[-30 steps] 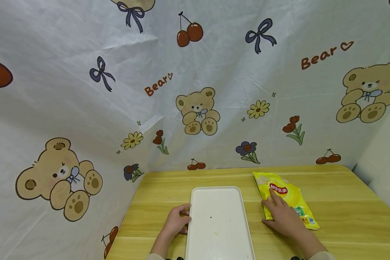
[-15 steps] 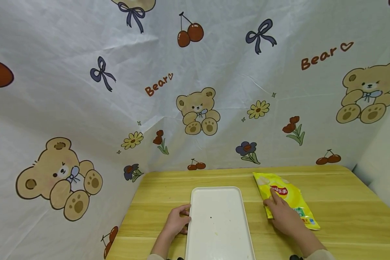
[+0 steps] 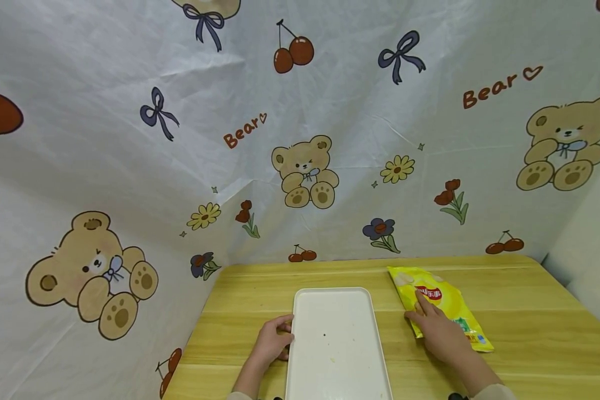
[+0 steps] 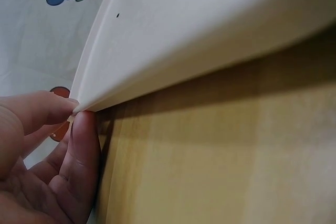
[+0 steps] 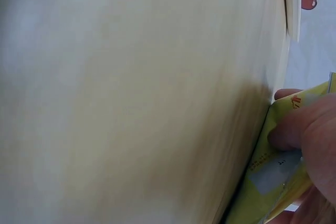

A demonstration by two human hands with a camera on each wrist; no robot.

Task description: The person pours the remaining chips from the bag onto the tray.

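Note:
A white rectangular tray (image 3: 337, 355) lies lengthwise on the wooden table, with a few small specks on its surface. My left hand (image 3: 270, 340) pinches the tray's left rim between thumb and fingers, as the left wrist view shows close up. To the right of the tray lies a yellow bag of potato chips (image 3: 450, 303) with a red oval logo. My right hand (image 3: 442, 333) grips the bag's left side, fingers spread over its front. In the right wrist view the thumb (image 5: 291, 129) presses the back of the bag, where a pale label shows.
The wooden table (image 3: 540, 316) ends at the back against a white cloth (image 3: 350, 111) printed with bears, bows, flowers and cherries. More of this cloth hangs along the left side. A pale wall stands at the right.
My right thumb has moved from beside the bag to under its left edge, out of sight in the head view. The bag has shifted very slightly. My left hand stays on the tray.

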